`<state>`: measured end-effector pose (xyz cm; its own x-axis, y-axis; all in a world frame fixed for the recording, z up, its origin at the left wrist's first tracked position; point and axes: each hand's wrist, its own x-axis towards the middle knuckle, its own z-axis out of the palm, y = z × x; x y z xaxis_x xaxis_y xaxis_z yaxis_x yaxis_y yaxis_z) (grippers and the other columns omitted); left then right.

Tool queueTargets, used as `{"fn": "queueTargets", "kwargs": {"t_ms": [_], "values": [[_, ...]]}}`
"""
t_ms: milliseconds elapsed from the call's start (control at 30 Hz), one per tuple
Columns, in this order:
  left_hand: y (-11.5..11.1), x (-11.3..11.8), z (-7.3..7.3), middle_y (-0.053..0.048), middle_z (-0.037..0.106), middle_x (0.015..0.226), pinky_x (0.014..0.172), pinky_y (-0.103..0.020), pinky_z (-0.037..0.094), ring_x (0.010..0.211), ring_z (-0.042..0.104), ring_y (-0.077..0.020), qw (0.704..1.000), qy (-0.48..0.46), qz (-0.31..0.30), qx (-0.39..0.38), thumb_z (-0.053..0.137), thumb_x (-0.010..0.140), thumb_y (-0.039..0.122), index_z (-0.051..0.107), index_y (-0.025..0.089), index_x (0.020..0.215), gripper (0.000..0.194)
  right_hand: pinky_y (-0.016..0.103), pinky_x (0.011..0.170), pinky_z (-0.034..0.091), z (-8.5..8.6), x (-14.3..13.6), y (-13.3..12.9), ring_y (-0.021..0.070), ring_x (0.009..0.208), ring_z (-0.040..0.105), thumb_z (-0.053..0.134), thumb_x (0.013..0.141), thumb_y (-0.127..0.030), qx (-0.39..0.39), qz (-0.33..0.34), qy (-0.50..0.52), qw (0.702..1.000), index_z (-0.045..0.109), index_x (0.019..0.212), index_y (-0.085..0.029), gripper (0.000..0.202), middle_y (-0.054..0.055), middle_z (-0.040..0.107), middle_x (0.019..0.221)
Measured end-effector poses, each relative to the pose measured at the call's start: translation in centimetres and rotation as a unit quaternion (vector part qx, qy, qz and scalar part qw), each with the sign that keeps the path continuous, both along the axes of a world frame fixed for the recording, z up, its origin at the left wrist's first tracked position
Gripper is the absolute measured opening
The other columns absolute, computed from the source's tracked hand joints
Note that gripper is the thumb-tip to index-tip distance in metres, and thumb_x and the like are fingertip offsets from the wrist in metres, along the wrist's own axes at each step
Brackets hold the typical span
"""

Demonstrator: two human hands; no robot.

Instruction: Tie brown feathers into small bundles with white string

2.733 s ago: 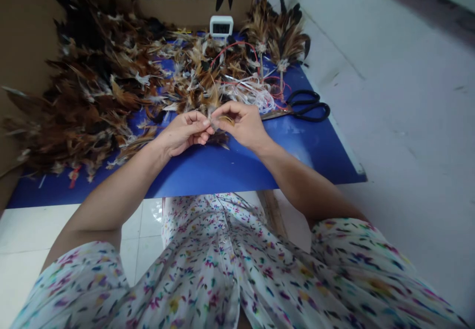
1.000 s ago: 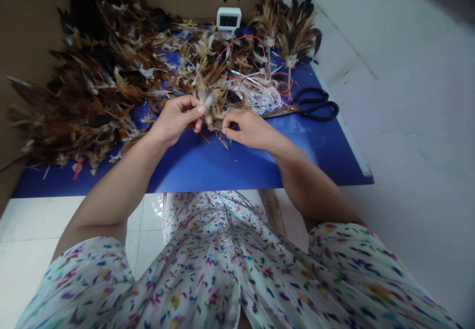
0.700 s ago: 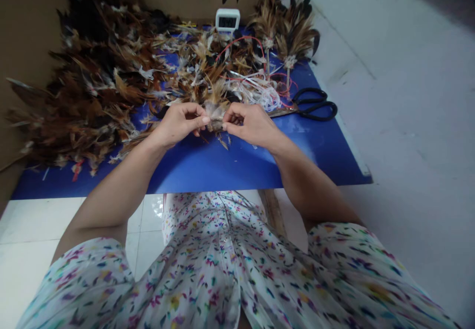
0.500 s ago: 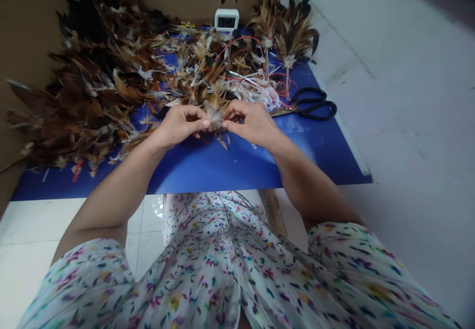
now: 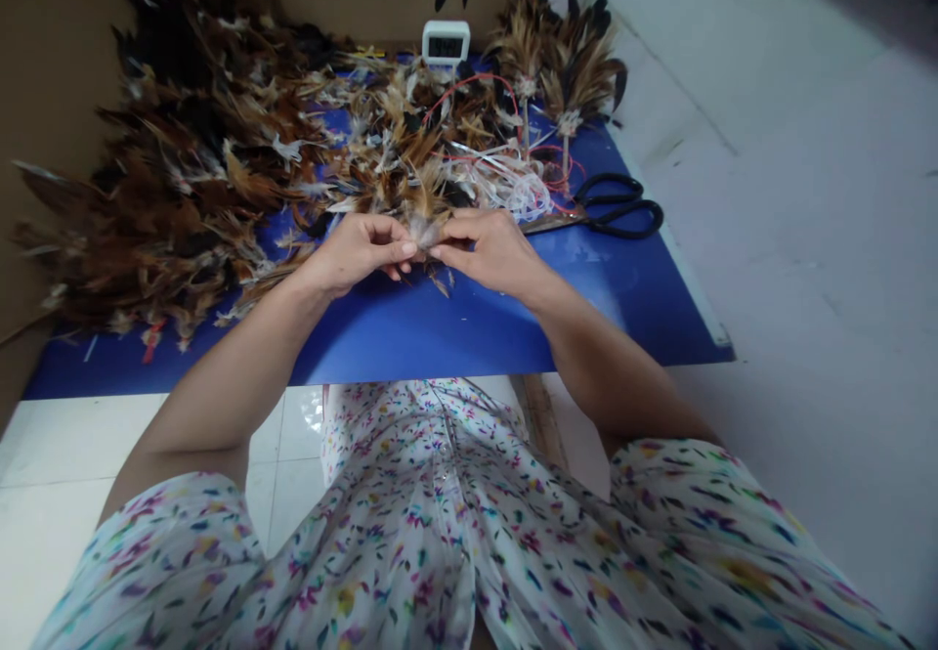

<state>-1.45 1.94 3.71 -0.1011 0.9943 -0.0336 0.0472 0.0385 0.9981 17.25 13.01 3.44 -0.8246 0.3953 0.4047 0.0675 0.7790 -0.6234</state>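
Between my two hands, a small bunch of feathers (image 5: 423,230), grey and fluffy at the base and tan above, is pinched over the blue table. My left hand (image 5: 359,254) grips its left side between thumb and forefinger. From the right, my right hand (image 5: 488,247) pinches the same base with thumb and fingertips, close to the left fingertips. Loose brown feathers (image 5: 396,156) lie just beyond the hands. Beside the right hand is a tangle of white plastic strips (image 5: 509,181). Whether a strip is also in my fingers is hidden.
Black-handled scissors (image 5: 616,208) lie on the blue tabletop (image 5: 440,337), right of my hands. A large heap of feather bunches (image 5: 176,181) covers the left side. Two feather bundles on sticks (image 5: 575,64), a small white clock (image 5: 446,42) and a cardboard box (image 5: 352,5) are at the back.
My right hand has shifted slightly left and its fingers have closed in on the feather base. The left hand stays nearly in place, still pinching.
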Motion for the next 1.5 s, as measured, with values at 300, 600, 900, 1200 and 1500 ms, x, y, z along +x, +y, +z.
{"fn": "queueTargets", "kwargs": {"t_ms": [300,600,900,1200,1500], "values": [[-0.12,0.1,0.49,-0.007,0.076,0.076,0.051,-0.019,0.055,0.056,0.067,-0.0107,0.998,-0.055,0.001,-0.043,0.093,0.055,0.047,0.064,0.012,0.075,0.049,0.03,0.072,0.043,0.0,-0.09,0.08,0.0144,0.073,0.056,0.063,0.091,-0.033,-0.004,-0.009,0.053,0.999,0.076,0.086,-0.02,0.02,0.002,0.066,0.079],[-0.06,0.31,0.68,-0.004,0.074,0.071,0.046,-0.016,0.052,0.052,0.065,-0.0098,0.99,-0.12,0.031,-0.067,0.093,0.062,0.034,0.06,0.013,0.076,0.042,0.029,0.072,0.044,-0.07,-0.2,-0.29,0.0136,0.072,0.057,0.064,0.089,-0.029,-0.002,-0.024,0.079,0.997,0.077,0.087,-0.019,0.017,0.002,0.069,0.081],[-0.03,0.52,0.64,-0.003,0.073,0.067,0.044,-0.016,0.051,0.047,0.062,-0.0081,0.987,-0.114,0.029,-0.106,0.091,0.065,0.029,0.062,0.012,0.078,0.035,0.03,0.073,0.044,-0.15,-0.22,-0.65,0.0141,0.073,0.057,0.06,0.089,-0.025,0.055,-0.047,0.081,0.994,0.076,0.087,-0.02,0.017,0.002,0.067,0.08],[0.1,0.43,0.37,-0.003,0.072,0.065,0.045,-0.015,0.052,0.047,0.058,-0.0059,0.986,-0.117,0.021,-0.114,0.094,0.059,0.028,0.07,0.011,0.071,0.032,0.03,0.072,0.044,-0.44,-0.41,-0.77,0.0141,0.073,0.056,0.057,0.091,-0.024,0.085,-0.039,0.09,0.992,0.075,0.086,-0.02,0.019,0.001,0.067,0.08],[-0.01,0.32,0.24,-0.004,0.072,0.067,0.047,-0.016,0.051,0.048,0.057,-0.0054,0.988,-0.09,0.017,-0.127,0.094,0.058,0.032,0.074,0.01,0.07,0.032,0.029,0.071,0.042,-0.53,-0.43,-0.67,0.0128,0.07,0.053,0.059,0.09,-0.022,0.084,-0.032,0.096,0.991,0.072,0.084,-0.018,0.015,0.001,0.063,0.077]]}}
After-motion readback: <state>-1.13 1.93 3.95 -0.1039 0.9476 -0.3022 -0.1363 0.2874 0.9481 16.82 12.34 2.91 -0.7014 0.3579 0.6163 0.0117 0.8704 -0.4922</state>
